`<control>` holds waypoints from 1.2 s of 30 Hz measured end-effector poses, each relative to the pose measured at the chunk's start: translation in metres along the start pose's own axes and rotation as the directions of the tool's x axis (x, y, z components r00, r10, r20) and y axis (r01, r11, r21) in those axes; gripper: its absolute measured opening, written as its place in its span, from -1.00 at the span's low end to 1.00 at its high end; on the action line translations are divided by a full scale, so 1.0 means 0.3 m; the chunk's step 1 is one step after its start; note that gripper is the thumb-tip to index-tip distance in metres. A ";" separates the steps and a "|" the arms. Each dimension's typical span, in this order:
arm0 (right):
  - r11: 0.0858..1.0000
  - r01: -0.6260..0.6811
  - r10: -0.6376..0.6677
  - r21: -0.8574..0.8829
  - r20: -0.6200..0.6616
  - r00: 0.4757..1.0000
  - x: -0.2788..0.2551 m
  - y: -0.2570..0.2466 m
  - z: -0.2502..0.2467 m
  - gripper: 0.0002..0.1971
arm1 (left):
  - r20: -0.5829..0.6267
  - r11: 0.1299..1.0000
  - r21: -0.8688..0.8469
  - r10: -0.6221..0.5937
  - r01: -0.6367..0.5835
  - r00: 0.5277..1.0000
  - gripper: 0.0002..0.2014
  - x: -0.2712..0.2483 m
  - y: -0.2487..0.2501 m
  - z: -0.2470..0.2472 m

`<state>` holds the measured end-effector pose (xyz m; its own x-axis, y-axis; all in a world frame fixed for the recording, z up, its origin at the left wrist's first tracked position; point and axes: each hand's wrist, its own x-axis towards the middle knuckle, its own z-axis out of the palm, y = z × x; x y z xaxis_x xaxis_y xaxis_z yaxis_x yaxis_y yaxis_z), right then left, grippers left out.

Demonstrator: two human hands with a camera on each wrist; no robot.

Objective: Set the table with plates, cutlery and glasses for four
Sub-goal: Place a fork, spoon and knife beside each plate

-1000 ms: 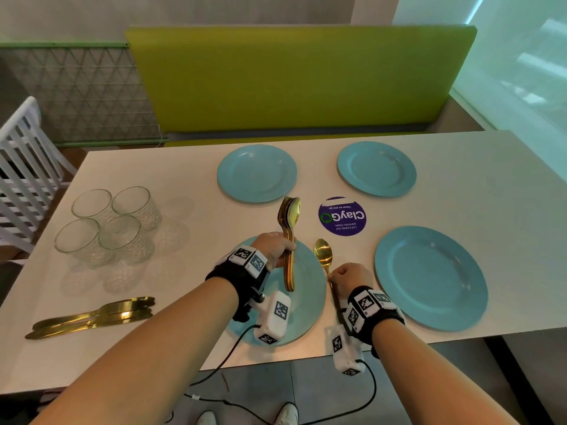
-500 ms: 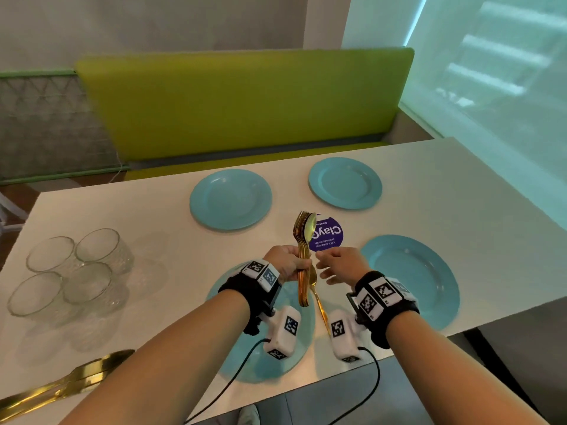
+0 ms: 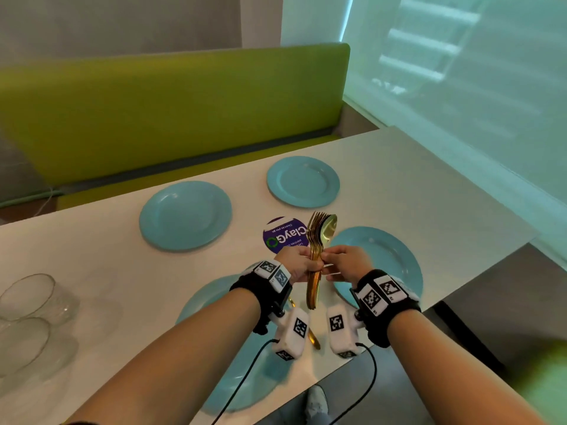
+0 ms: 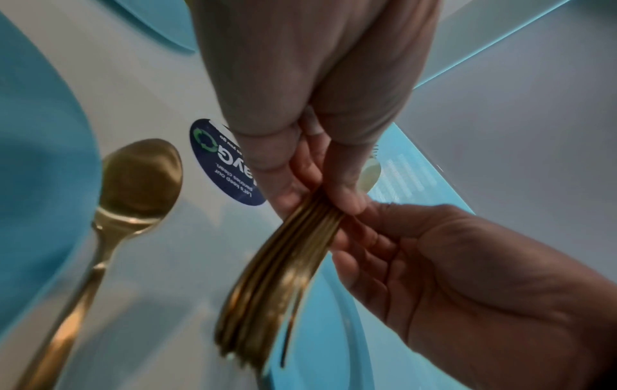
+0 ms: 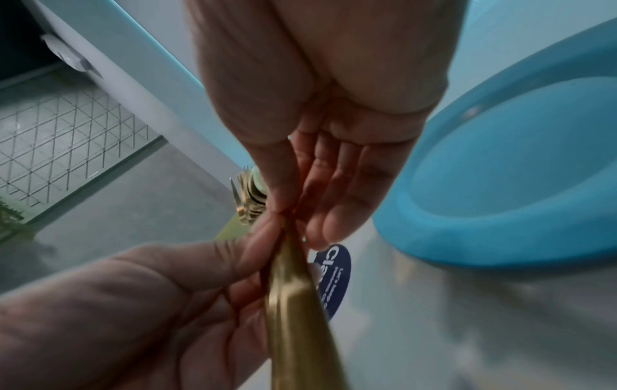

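Both hands are meeting above the gap between the two near plates. Left hand is gripping the cutlery bundle mid-handle, fingers curled round it, bundle standing near upright, heads up, off the table. Right hand is pinching into the bundle with thumb and fingertips, other fingers lying loosely straight; which single piece it is pinching is impossible to tell, since handles are stacked tight and blurred in both wrist views.

Hidden or cut off:
- near-left plate is mostly sitting under the left forearm and wrist cameras
- near-right plate is partly sitting behind the right hand
- lone spoon is lying on the table between sticker and near-left plate, clear in the left wrist view; in the head view only a bit of handle is showing by the left wrist camera
- glasses are being clipped by the left edge, count not readable
- fork tines and one spoon bowl are showing at the bundle top; count of pieces not readable

Far plates are sitting bare near the bench.

Versus 0.5 s ago: right hand was hovering just beside the bundle, fingers apart from it; now it is touching it. Bundle and left hand are sitting further right, nearer the near-right plate. Knives, then at lower left, are out of frame.
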<state>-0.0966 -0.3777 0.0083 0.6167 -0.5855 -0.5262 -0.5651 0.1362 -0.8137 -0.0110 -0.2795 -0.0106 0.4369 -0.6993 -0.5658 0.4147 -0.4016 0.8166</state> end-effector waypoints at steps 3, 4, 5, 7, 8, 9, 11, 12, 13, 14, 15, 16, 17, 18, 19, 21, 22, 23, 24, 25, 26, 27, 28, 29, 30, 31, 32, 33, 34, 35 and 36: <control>1.000 -0.011 0.010 -0.010 -0.028 1.000 0.037 -0.005 -0.042 -0.86 | -0.006 1.000 0.015 -0.012 0.012 1.000 -0.82 0.034 0.027 0.021; 1.000 -0.014 0.013 -0.028 -0.042 0.999 0.053 -0.005 -0.062 -0.85 | -0.020 1.000 0.021 -0.016 0.016 1.000 -0.83 0.051 0.034 0.024; 0.998 -0.016 0.013 -0.056 -0.059 0.998 0.071 -0.006 -0.086 -0.85 | -0.042 0.999 0.028 -0.024 0.026 0.999 -0.84 0.069 0.044 0.023; 0.989 -0.019 0.006 -0.146 -0.091 0.996 0.114 -0.008 -0.150 -0.84 | -0.095 0.998 0.048 -0.040 0.044 0.995 -0.85 0.104 0.067 0.018; 0.981 -0.022 0.001 -0.193 -0.108 0.994 0.136 -0.008 -0.187 -0.84 | -0.117 0.997 0.053 -0.044 0.051 0.992 -0.85 0.123 0.080 0.014; 0.971 -0.028 -0.002 -0.239 -0.126 0.992 0.157 -0.008 -0.227 -0.85 | -0.140 0.997 0.042 -0.051 0.058 0.989 -0.84 0.139 0.094 0.013; 0.940 -0.056 -0.004 -0.337 -0.175 0.985 0.198 -0.007 -0.311 -0.86 | -0.190 0.998 0.009 -0.065 0.068 0.980 -0.82 0.175 0.115 0.011; 0.917 -0.079 0.000 -0.391 -0.200 0.980 0.221 -0.007 -0.353 -0.86 | -0.213 0.998 0.000 -0.065 0.067 0.975 -0.81 0.194 0.124 0.011; 0.888 -0.103 0.000 -0.449 -0.224 0.975 0.245 -0.006 -0.393 -0.86 | -0.231 0.998 -0.007 -0.067 0.068 0.971 -0.81 0.210 0.132 0.010; 0.850 -0.127 0.003 -0.511 -0.238 0.971 0.266 -0.009 -0.429 -0.89 | -0.244 0.998 -0.012 -0.069 0.068 0.967 -0.80 0.228 0.138 0.009; 0.807 -0.140 -0.003 -0.573 -0.242 0.970 0.285 -0.010 -0.461 -0.94 | -0.255 0.997 -0.019 -0.074 0.071 0.964 -0.80 0.242 0.144 0.009; 0.763 -0.154 -0.010 -0.628 -0.250 0.968 0.308 -0.009 -0.492 -0.90 | -0.265 0.997 -0.030 -0.078 0.073 0.961 -0.79 0.257 0.150 0.010; 0.718 -0.170 -0.015 -0.675 -0.259 0.966 0.329 -0.006 -0.521 -0.84 | -0.273 0.996 -0.047 -0.084 0.074 0.958 -0.79 0.266 0.158 0.013; 0.673 -0.184 -0.020 -0.716 -0.266 0.964 0.344 -0.005 -0.545 -0.81 | -0.285 0.996 -0.060 -0.086 0.071 0.955 -0.78 0.279 0.163 0.014; 0.624 -0.193 -0.028 -0.757 -0.269 0.963 0.358 -0.002 -0.569 -0.80 | -0.299 0.995 -0.066 -0.089 0.072 0.950 -0.78 0.290 0.168 0.017; 0.538 -0.211 -0.045 -0.816 -0.278 0.960 0.385 0.004 -0.605 -0.78 | -0.322 0.994 -0.072 -0.098 0.078 0.942 -0.78 0.316 0.174 0.021; 0.509 -0.221 -0.045 -0.832 -0.282 0.958 0.397 0.008 -0.620 -0.76 | -0.328 0.994 -0.077 -0.101 0.080 0.939 -0.79 0.328 0.176 0.024; 0.486 -0.231 -0.037 -0.843 -0.284 0.958 0.410 0.014 -0.632 -0.75 | -0.331 0.993 -0.081 -0.105 0.083 0.938 -0.78 0.335 0.178 0.027; 0.463 -0.240 -0.030 -0.853 -0.285 0.958 0.420 0.020 -0.641 -0.74 | -0.332 0.993 -0.088 -0.109 0.084 0.937 -0.78 0.341 0.181 0.032; 0.443 -0.244 -0.026 -0.863 -0.284 0.958 0.429 0.026 -0.647 -0.73 | -0.330 0.992 -0.098 -0.112 0.084 0.937 -0.78 0.345 0.186 0.037; 0.428 -0.251 -0.022 -0.868 -0.288 0.957 0.435 0.032 -0.652 -0.72 | -0.329 0.991 -0.105 -0.112 0.082 0.938 -0.77 0.352 0.188 0.041; 0.416 -0.256 -0.019 -0.873 -0.290 0.957 0.442 0.042 -0.657 -0.71 | -0.328 0.991 -0.109 -0.111 0.079 0.938 -0.76 0.356 0.190 0.046; 0.405 -0.260 -0.012 -0.876 -0.289 0.957 0.449 0.051 -0.660 -0.71 | -0.329 0.991 -0.113 -0.108 0.075 0.938 -0.75 0.362 0.190 0.051; 0.398 -0.261 -0.006 -0.879 -0.287 0.958 0.456 0.062 -0.663 -0.71 | -0.329 0.991 -0.115 -0.108 0.074 0.938 -0.74 0.367 0.189 0.054; 0.393 -0.262 0.005 -0.882 -0.283 0.959 0.462 0.071 -0.665 -0.71 | -0.328 0.991 -0.114 -0.108 0.074 0.939 -0.74 0.374 0.187 0.057; 0.386 -0.262 0.014 -0.885 -0.278 0.961 0.467 0.081 -0.667 -0.72 | -0.326 0.990 -0.115 -0.110 0.076 0.939 -0.73 0.378 0.187 0.061; 0.379 -0.262 0.026 -0.887 -0.273 0.962 0.473 0.092 -0.668 -0.73 | -0.329 0.990 -0.118 -0.110 0.075 0.938 -0.73 0.383 0.185 0.064; 0.377 -0.264 0.035 -0.888 -0.271 0.962 0.477 0.101 -0.669 -0.74 | -0.332 0.990 -0.122 -0.111 0.074 0.937 -0.73 0.386 0.184 0.067; 0.375 -0.267 0.042 -0.887 -0.272 0.961 0.481 0.109 -0.669 -0.75 | -0.334 0.989 -0.126 -0.110 0.071 0.936 -0.73 0.391 0.182 0.069; 0.374 -0.269 0.045 -0.887 -0.273 0.961 0.485 0.118 -0.669 -0.76 | -0.334 0.989 -0.129 -0.110 0.070 0.936 -0.73 0.395 0.179 0.071; 0.372 -0.271 0.045 -0.888 -0.274 0.961 0.490 0.125 -0.668 -0.77 | -0.338 0.989 -0.128 -0.109 0.069 0.935 -0.73 0.400 0.176 0.071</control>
<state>-0.1371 -0.6189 -0.0501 0.4167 -0.7756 -0.4741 -0.8640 -0.5001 0.0587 0.0462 -0.3972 -0.0327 0.6330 -0.4106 -0.6563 0.5424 -0.3696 0.7544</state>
